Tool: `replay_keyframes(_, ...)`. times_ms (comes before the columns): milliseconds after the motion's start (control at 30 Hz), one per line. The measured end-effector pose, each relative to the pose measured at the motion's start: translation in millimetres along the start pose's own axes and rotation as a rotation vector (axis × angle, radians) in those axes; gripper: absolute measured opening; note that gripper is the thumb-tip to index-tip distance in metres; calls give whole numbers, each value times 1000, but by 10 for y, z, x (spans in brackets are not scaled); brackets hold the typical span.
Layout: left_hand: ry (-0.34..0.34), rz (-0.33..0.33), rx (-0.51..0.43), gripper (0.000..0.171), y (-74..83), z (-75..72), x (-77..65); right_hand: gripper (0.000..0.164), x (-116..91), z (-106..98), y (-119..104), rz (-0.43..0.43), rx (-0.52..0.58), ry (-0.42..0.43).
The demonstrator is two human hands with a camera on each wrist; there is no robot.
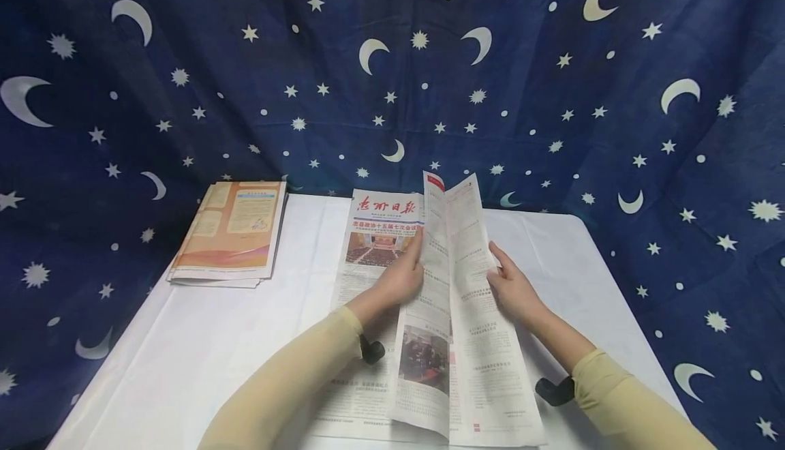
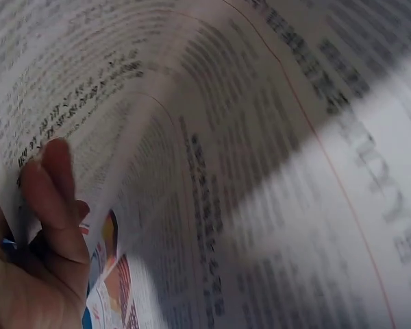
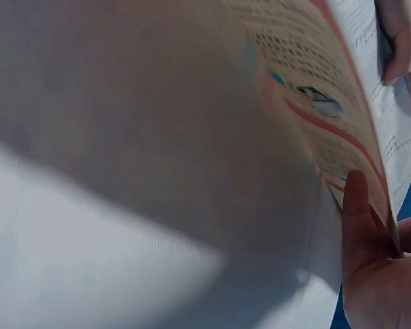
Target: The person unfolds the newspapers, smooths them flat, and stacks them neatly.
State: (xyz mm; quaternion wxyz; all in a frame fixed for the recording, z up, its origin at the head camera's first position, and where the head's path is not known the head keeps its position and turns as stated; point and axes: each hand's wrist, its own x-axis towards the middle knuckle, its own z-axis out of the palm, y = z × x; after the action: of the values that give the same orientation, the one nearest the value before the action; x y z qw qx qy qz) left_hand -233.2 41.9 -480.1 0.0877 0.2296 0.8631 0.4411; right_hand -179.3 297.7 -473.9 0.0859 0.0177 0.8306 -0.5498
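Observation:
A newspaper (image 1: 484, 341) stands partly open in front of me, its pages raised along a vertical fold. My left hand (image 1: 403, 274) holds the raised left page by its edge, over the front page with red title characters and a photo of a hall. In the left wrist view the left hand (image 2: 51, 240) has a printed sheet (image 2: 260, 123) between its fingers. My right hand (image 1: 515, 290) grips the right page at its outer edge. The right wrist view shows the right hand (image 3: 377, 260) pinching the sheet's edge, with orange-bordered print (image 3: 308, 89) on the page's outer side.
A stack of folded orange-covered papers (image 1: 236, 232) lies at the table's back left. The white-covered table (image 1: 202, 341) ends at a dark blue curtain (image 1: 392, 61) with moons and stars. Each wrist wears a black strap mount (image 1: 555, 391).

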Motion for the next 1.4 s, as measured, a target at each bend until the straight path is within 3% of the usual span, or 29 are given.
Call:
replay_keyframes(167, 13, -3, 30, 73, -54, -71, -47, 70, 20, -55, -19, 23, -40, -19)
replay_keyframes(400, 22, 4, 26, 72, -94, -237, -137, 70, -1, -12, 7, 125, -101, 57)
replay_keyframes(633, 55, 32, -38, 73, -172, -546, -277, 76, -66, -82, 84, 177, -16, 80)
replay_keyframes(767, 64, 12, -63, 74, -218, -741, -377, 75, -80, -142, 121, 193, 26, 92)
replay_keyframes(933, 73, 3, -71, 74, -276, -956, -480, 73, -107, -211, 140, 180, -15, 119)
replay_keyframes(1100, 108, 24, -77, 72, -323, -1165, -563, 68, -156, -309, 119, 108, -163, 163)
replay_keyframes(1400, 158, -5, -132, 71, -477, -1539, -740, 68, -268, -667, 108, 35, -259, 218)
